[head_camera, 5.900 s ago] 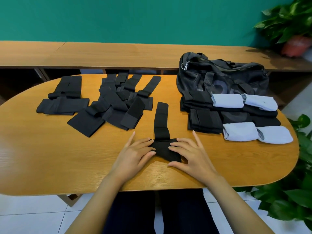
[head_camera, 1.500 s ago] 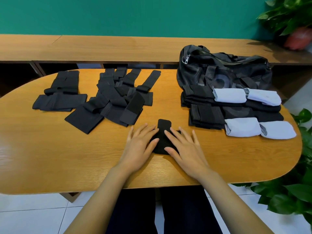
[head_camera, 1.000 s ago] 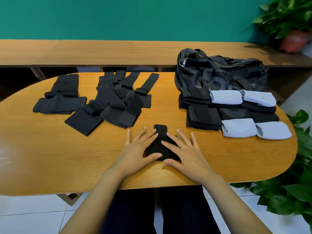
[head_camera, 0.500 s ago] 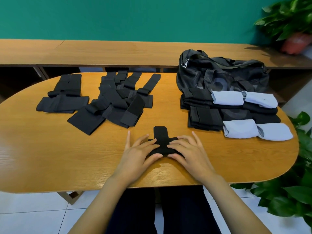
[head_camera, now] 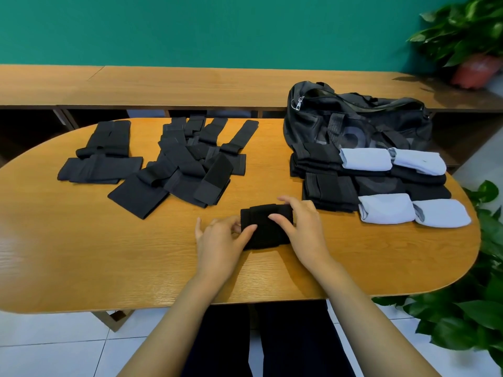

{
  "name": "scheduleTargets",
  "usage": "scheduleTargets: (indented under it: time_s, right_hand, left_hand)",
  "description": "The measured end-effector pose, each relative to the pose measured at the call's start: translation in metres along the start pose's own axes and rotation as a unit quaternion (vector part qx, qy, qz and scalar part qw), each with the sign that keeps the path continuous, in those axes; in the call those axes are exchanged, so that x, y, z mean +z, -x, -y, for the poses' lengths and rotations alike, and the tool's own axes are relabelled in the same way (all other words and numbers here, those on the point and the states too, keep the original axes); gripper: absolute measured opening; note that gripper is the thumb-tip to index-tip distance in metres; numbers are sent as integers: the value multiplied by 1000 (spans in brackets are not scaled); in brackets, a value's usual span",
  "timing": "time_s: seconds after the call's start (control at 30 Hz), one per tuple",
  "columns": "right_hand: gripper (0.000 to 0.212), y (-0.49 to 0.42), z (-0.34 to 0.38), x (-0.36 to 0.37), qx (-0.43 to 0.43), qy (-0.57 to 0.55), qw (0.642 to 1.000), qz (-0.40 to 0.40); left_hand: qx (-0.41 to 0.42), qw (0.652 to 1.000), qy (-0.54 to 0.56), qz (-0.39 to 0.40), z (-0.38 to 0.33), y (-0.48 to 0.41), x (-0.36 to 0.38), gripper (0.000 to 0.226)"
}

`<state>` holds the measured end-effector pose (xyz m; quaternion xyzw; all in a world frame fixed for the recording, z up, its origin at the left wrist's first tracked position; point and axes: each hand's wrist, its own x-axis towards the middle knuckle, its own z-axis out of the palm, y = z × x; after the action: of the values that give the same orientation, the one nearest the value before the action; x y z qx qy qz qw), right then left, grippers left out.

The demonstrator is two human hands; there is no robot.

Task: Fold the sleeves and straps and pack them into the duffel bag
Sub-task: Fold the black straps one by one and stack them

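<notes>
Left grip [head_camera: 220, 240] pinches the left edge, and right grip [head_camera: 302, 227] clamps the right end, of the folded black fabric strap [head_camera: 265, 227], evidently to keep its layers square. It lies near centre on the oval wooden worktop [head_camera: 81, 254]. The black duffel bag [head_camera: 353, 126] stands far right, with the stack of folded black and pale-blue pieces [head_camera: 329, 186] in front of it, ready for packing. The loose black straps [head_camera: 185, 170] wait far left.

On the table [head_camera: 81, 254], unfolded straps [head_camera: 177, 170] left, folded stack [head_camera: 326, 186] right, duffel bag [head_camera: 353, 126] behind the stack.
</notes>
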<state>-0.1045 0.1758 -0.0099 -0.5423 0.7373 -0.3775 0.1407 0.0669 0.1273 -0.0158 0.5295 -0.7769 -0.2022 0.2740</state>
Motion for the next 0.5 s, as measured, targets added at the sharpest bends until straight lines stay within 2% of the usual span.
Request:
scheduleTargets:
  time_s: [0.07, 0.13, 0.23, 0.33, 0.4, 0.5]
  right_hand:
    - [49, 1, 0, 2, -43, 31, 998, -19]
    - [49, 5, 1, 2, -63, 57, 996, -17]
    - [46, 15, -3, 3, -71, 93, 993, 8]
    - [36, 26, -7, 4, -75, 95, 992, 27]
    - [37, 33, -10, 4, -90, 97, 991, 33]
    - [55, 40, -14, 7, -160, 178, 969, 62]
  left_hand:
    - [-20, 999, -26, -6, 1, 1, 1, 49]
    - [12, 999, -29, -15, 6, 0, 0, 65]
    - [88, 994, 4, 70, 12, -1, -5, 70]
    - [129, 979, -30, 157, 19, -2, -4, 70]
    - [138, 976, -55, 156, 23, -3, -2, 64]
    - [137, 979, -93, 118, 22, -6, 1, 57]
